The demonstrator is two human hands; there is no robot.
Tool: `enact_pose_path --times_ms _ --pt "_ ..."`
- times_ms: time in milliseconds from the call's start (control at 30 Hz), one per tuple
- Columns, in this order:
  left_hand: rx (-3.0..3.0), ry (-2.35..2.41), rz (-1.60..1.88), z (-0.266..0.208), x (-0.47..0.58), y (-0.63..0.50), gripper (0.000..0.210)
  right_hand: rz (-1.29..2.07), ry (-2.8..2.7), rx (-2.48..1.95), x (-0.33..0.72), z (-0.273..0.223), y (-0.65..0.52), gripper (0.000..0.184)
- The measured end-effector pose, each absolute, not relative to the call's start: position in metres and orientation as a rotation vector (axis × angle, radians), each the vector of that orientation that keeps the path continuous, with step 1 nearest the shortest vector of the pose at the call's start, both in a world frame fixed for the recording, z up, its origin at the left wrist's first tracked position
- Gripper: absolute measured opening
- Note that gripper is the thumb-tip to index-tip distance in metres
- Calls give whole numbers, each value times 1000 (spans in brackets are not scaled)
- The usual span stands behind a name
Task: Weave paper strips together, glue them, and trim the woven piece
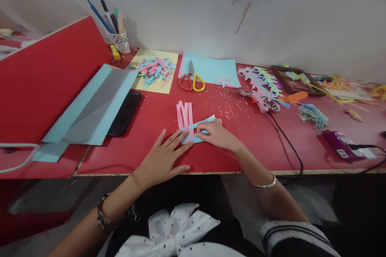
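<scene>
Pink paper strips (184, 114) point away from me and cross blue paper strips (203, 122) that run to the right, on the red table near its front edge. My left hand (163, 156) lies flat with fingers spread, its fingertips pressing on the crossing of the strips. From the right, my right hand (215, 134) is closed, thumb and fingers pinching a blue strip at the woven part. The fingers cover some of the crossing, so the exact weave is partly hidden.
Beyond the strips lie scissors (192, 78) and blue sheets (211, 64). A pink glue gun (256, 98) trails a cord at right, near a purple power adapter (342, 144). At left are a black phone (125, 113), blue sheets, cut strips (155, 70) and a pen cup (120, 42).
</scene>
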State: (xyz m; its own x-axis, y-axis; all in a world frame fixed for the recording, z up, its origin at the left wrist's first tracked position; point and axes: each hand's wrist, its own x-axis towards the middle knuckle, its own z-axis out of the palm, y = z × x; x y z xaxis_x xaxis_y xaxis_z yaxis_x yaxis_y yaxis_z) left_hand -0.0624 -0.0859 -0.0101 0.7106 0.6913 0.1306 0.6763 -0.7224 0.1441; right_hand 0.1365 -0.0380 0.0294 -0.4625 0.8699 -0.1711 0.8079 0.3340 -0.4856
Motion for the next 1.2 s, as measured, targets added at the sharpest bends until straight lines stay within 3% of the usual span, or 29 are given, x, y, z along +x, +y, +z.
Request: enact_pose_path --times_ms 967,1200 --pt "2815 1124 278 -10 -62 -87 58 497 -2315 -1945 175 36 -52 16" --pt "2768 1080 295 -5 -65 -87 58 -54 -2086 -1966 163 35 -71 19"
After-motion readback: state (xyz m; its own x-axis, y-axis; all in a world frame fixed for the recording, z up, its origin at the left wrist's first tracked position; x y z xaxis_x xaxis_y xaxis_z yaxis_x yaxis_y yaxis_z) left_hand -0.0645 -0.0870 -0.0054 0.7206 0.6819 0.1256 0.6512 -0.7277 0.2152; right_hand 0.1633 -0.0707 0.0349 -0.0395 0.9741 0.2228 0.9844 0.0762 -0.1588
